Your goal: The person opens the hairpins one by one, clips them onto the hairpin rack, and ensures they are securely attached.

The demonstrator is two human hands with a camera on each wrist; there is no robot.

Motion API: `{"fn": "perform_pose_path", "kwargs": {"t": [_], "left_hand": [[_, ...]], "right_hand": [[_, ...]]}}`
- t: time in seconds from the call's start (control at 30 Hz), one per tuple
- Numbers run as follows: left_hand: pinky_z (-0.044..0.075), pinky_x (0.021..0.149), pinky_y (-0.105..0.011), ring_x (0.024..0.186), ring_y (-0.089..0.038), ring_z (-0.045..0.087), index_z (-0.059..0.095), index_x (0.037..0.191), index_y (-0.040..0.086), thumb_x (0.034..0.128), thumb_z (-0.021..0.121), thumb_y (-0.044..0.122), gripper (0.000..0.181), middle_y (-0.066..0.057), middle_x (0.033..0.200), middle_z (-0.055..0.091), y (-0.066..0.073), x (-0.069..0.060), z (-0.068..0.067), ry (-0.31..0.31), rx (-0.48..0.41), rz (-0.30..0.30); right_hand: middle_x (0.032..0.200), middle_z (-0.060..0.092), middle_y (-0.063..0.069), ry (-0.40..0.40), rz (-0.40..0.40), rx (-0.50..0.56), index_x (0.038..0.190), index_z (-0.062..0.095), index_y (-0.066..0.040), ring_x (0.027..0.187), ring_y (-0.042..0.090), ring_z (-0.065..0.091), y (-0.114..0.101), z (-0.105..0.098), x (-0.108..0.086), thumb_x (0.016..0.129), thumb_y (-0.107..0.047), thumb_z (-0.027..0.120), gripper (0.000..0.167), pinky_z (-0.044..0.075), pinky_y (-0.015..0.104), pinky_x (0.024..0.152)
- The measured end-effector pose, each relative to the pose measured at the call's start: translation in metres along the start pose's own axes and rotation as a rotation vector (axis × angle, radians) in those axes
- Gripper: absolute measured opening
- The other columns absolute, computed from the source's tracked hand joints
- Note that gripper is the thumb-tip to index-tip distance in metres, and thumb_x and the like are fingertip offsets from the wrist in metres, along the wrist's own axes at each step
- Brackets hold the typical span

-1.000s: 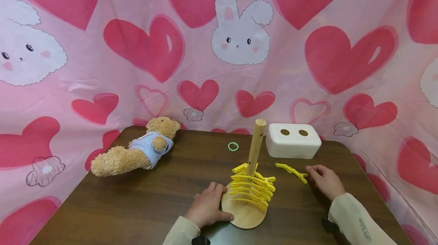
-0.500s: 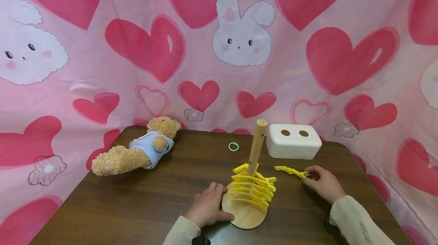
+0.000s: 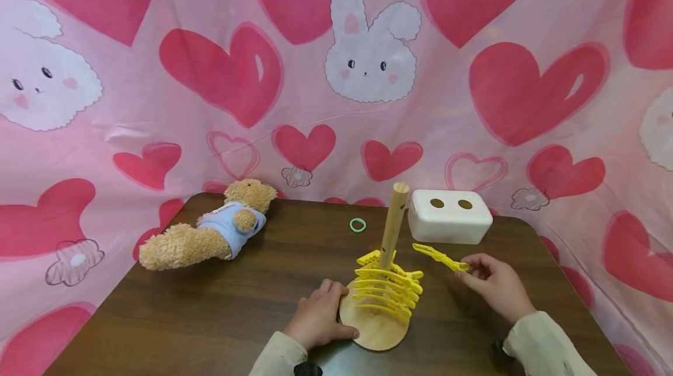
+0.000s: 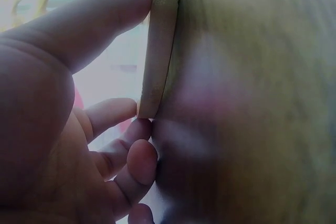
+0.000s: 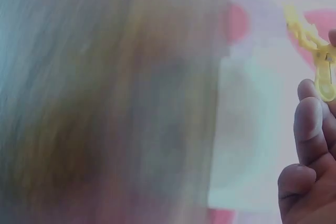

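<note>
A wooden stand, with an upright dowel [image 3: 392, 224] on a round base [image 3: 377, 335], stands in the middle of the table. Several yellow hair clips [image 3: 386, 291] sit stacked about the lower dowel. My left hand [image 3: 322, 316] holds the base's left rim; the left wrist view shows thumb and fingers against its edge [image 4: 161, 51]. To the right of the stand, my right hand [image 3: 496, 284] pinches one end of another yellow hair clip [image 3: 439, 256], whose far end points left. In the right wrist view, that clip [image 5: 324, 72] is partly cut off by the frame edge.
A white box [image 3: 450, 221] with two round holes stands at the back right. A small green ring [image 3: 357, 225] lies behind the stand. At the back left lies a teddy bear [image 3: 221, 233] in a blue shirt. A pink heart-patterned cloth [image 3: 310, 96] hangs behind the table.
My right hand has taken hold of the loose yellow hair clip by its end and moved it up and left from its spot on the table. The left hand and stand stay put.
</note>
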State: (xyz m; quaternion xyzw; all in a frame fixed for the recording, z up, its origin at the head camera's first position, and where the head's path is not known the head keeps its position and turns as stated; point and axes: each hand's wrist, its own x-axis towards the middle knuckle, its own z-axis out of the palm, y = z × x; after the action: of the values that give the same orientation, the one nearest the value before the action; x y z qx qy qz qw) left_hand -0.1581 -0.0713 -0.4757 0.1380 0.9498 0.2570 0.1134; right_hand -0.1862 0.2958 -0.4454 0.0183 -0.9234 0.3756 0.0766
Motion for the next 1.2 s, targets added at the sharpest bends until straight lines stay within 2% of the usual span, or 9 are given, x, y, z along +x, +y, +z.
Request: {"fn": "perform_pose_path", "kwargs": {"t": [0.2, 0.47, 0.63, 0.87, 1.03, 1.2], "left_hand": [[0.041, 0.082, -0.056, 0.102, -0.024, 0.055, 0.059, 0.125, 0.014, 0.0683, 0.088, 0.055, 0.076, -0.002, 0.113, 0.053, 0.0, -0.001, -0.004, 0.007, -0.002, 0.016], [0.041, 0.083, -0.056, 0.102, -0.024, 0.055, 0.059, 0.125, 0.013, 0.0684, 0.088, 0.054, 0.075, -0.003, 0.112, 0.053, 0.001, -0.001, -0.005, -0.003, -0.011, 0.005], [0.041, 0.084, -0.057, 0.104, -0.025, 0.055, 0.059, 0.125, 0.013, 0.0683, 0.088, 0.054, 0.076, -0.003, 0.114, 0.054, -0.001, -0.001, -0.004, 0.003, -0.009, 0.006], [0.041, 0.083, -0.057, 0.102, -0.024, 0.055, 0.058, 0.124, 0.013, 0.0679, 0.089, 0.054, 0.076, -0.003, 0.113, 0.053, 0.0, -0.001, -0.003, -0.014, -0.014, -0.005], [0.042, 0.08, -0.056, 0.101, -0.024, 0.055, 0.058, 0.123, 0.013, 0.0673, 0.089, 0.054, 0.076, -0.003, 0.112, 0.053, 0.001, 0.0, -0.002, 0.002, -0.003, 0.007], [0.042, 0.079, -0.055, 0.098, -0.024, 0.055, 0.058, 0.123, 0.013, 0.0669, 0.089, 0.053, 0.075, -0.003, 0.11, 0.053, 0.002, -0.001, -0.001, 0.006, 0.01, 0.012]], "right_hand": [[0.08, 0.064, 0.001, 0.06, -0.1, 0.044, 0.098, 0.07, -0.007, 0.067, 0.012, 0.054, -0.023, -0.002, -0.008, 0.084, -0.02, 0.083, 0.023, 0.046, 0.025, 0.06], [0.076, 0.063, -0.003, 0.097, -0.21, 0.079, 0.096, 0.07, -0.011, 0.065, 0.011, 0.053, -0.047, -0.01, -0.021, 0.082, -0.015, 0.084, 0.02, 0.044, 0.025, 0.057], [0.076, 0.063, -0.003, 0.085, -0.231, 0.114, 0.097, 0.07, -0.015, 0.066, 0.013, 0.054, -0.062, -0.017, -0.029, 0.082, -0.015, 0.084, 0.021, 0.045, 0.025, 0.057], [0.073, 0.059, -0.003, 0.08, -0.371, 0.197, 0.096, 0.069, -0.016, 0.063, 0.012, 0.052, -0.081, -0.021, -0.04, 0.078, -0.003, 0.085, 0.027, 0.043, 0.027, 0.054], [0.073, 0.058, -0.005, 0.086, -0.432, 0.216, 0.095, 0.07, -0.016, 0.064, 0.01, 0.052, -0.09, -0.023, -0.044, 0.076, 0.002, 0.085, 0.03, 0.042, 0.026, 0.054], [0.078, 0.061, -0.006, 0.052, -0.471, 0.221, 0.095, 0.07, -0.019, 0.065, 0.01, 0.054, -0.097, -0.021, -0.046, 0.075, 0.001, 0.086, 0.033, 0.043, 0.026, 0.055]]}}
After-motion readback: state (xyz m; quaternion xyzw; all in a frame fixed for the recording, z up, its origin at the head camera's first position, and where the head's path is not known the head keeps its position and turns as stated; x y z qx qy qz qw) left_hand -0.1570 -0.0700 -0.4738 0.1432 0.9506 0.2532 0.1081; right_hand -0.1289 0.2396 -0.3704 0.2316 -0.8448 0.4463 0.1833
